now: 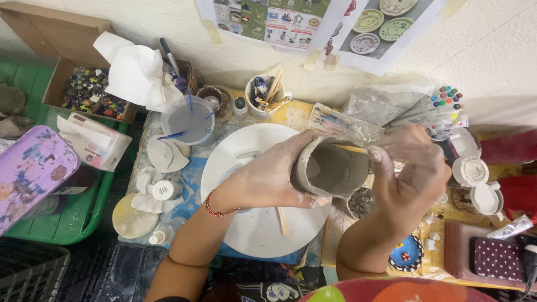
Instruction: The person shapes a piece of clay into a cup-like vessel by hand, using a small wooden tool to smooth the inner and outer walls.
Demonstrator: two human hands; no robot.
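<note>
Clay cup [330,168] sits tipped in your left hand [268,179], fingers wrapped round its wall. Right hand [411,168] pinches 1 thin stick [349,149] at rim. Walls formed, surface looks rough; smoothing prob. left.

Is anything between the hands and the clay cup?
No. The left hand grips the grey clay cup directly, and the right hand pokes a thin stick across its open mouth. Nothing visible blocks either.

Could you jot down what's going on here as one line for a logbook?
left hand: cradles grey clay cup | right hand: holds thin wooden tool at cup rim | below: white round board | cup tilted, opening toward camera
</note>
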